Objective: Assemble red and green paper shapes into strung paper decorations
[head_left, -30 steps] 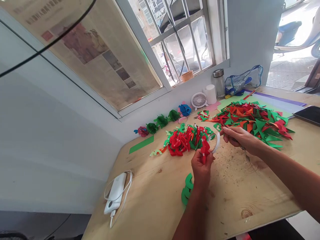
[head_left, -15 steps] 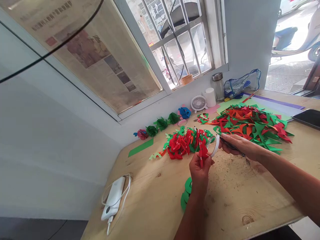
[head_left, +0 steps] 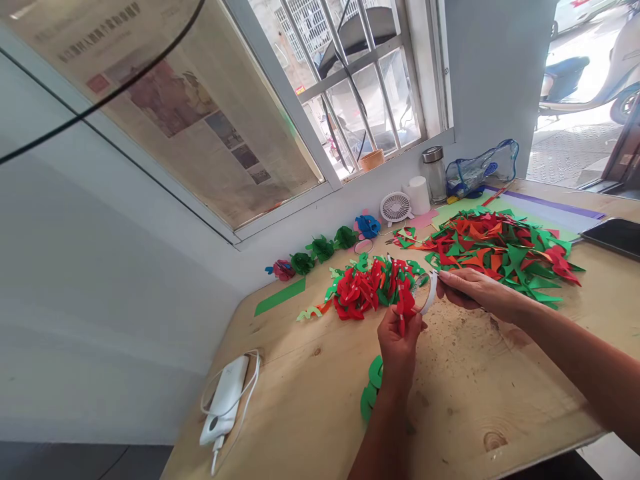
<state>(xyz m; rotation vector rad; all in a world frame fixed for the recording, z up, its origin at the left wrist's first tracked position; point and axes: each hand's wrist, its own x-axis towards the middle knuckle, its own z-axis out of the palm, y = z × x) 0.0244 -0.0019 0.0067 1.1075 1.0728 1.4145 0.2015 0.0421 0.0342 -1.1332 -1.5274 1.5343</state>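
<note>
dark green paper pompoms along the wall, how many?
3 visible: left pompom beside the pink paper piece; middle pompom; right pompom nearest the blue paper piece.

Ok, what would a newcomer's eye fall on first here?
Likely the heap of red, orange and green paper scraps on the right of the table. Next, in front, the left hand pinches a red paper piece, with a white ring between it and the right hand. A smaller red and green pile lies left of the heap.
</note>
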